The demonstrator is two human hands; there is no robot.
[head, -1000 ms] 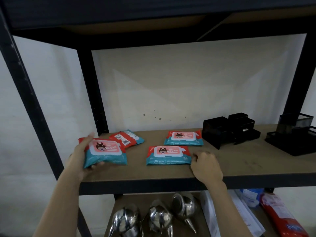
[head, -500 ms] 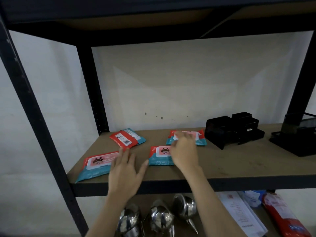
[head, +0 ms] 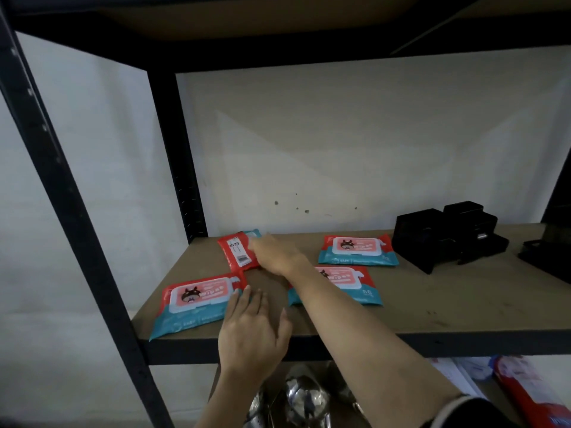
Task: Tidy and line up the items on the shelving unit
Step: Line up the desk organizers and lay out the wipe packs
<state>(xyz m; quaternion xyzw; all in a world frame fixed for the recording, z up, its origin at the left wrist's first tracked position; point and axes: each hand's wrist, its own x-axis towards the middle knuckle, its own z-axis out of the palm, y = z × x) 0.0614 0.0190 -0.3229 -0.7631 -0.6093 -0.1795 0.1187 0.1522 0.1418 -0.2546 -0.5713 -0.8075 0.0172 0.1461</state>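
Right hand [head: 275, 256] touches the skewed far pack [head: 238, 253] at its right edge; fingers' grip hidden. Left hand [head: 250, 330] lies flat, fingers straight.

I see the left hand [head: 250, 332] and right hand [head: 275, 254] bare, forearms too; a dark sleeve [head: 472, 412] with thin pale edging shows near right.
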